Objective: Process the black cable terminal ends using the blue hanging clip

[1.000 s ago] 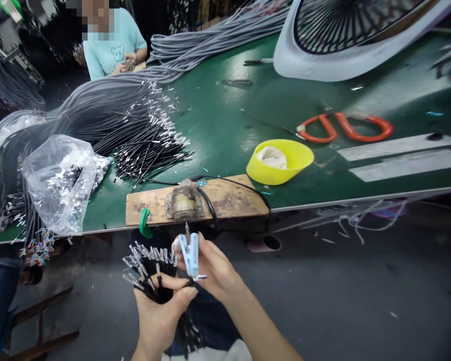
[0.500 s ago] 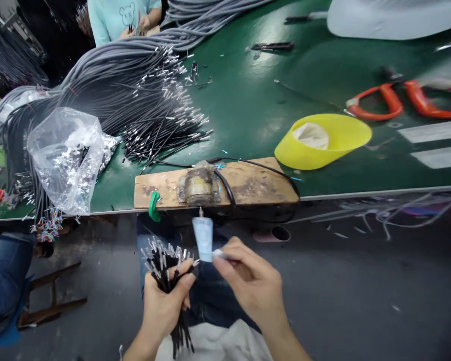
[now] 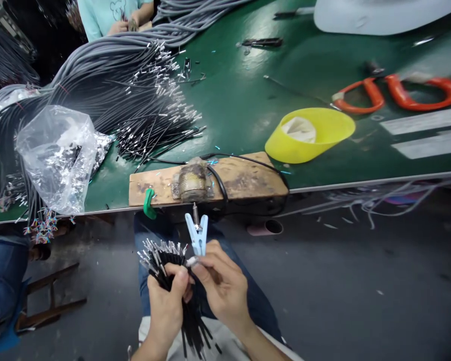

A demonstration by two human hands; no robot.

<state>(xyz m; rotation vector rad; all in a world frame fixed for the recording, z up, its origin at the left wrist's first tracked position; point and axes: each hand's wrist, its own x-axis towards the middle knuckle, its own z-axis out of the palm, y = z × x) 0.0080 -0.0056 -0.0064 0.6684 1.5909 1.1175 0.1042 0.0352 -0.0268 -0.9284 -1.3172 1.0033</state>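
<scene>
A bundle of black cables [image 3: 168, 264] with silvery, foil-like ends is wrapped in my left hand [image 3: 168, 306], ends fanning upward and tails hanging below. My right hand [image 3: 225, 286] is closed in a pinch beside the left thumb, close to the cable ends. Something small and whitish [image 3: 191, 261] shows at its fingertips; I cannot tell what it is. Just above them, a light blue clothespin [image 3: 198, 234] hangs on the metal shaft of a small motor [image 3: 193, 183]. That motor is fixed on a wooden board [image 3: 244, 176] at the table's edge.
On the green table [image 3: 229, 105] lie many foil-ended cables [image 3: 161, 110], a clear plastic bag [image 3: 56, 155], a yellow cup-like container [image 3: 311, 135] and orange-handled scissors [image 3: 361, 96]. A green hook [image 3: 148, 203] sits on the board. Across the table, a person [image 3: 105, 17] handles something small.
My right hand has moved left, from beside the clothespin to the cable ends at my left hand. The clothespin has turned, now showing its V shape. The view has shifted slightly.
</scene>
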